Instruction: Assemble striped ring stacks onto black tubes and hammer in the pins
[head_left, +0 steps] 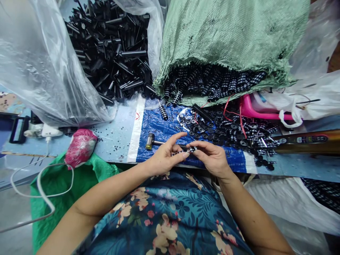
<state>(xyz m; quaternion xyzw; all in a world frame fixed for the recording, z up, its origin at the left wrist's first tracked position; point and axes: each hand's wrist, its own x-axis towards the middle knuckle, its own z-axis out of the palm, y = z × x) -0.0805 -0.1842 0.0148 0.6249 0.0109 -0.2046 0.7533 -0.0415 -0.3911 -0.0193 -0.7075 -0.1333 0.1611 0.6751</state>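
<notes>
My left hand [166, 156] is closed round a thin metal rod with black-and-white checked pieces [177, 153] on it, index finger raised. From the other side my right hand [212, 157] pinches a small black-and-white piece [193, 149] at the rod's end, thumb and index finger together. The fingers hide part of both pieces. Just beyond my left hand lies a small hammer [150, 141] on the blue plastic sheet [156, 124], its handle running behind my fingers. A finished-looking checked roller [163, 112] lies farther back on the sheet.
Loose black discs [212, 131] are heaped right of my hands, beside a pink tray [249, 109]. Behind stand a green woven sack [233, 32] of checked rollers and a clear bag [50, 63] near many black tubes [114, 49]. A pink bundle [81, 147] and white cable [39, 177] lie left.
</notes>
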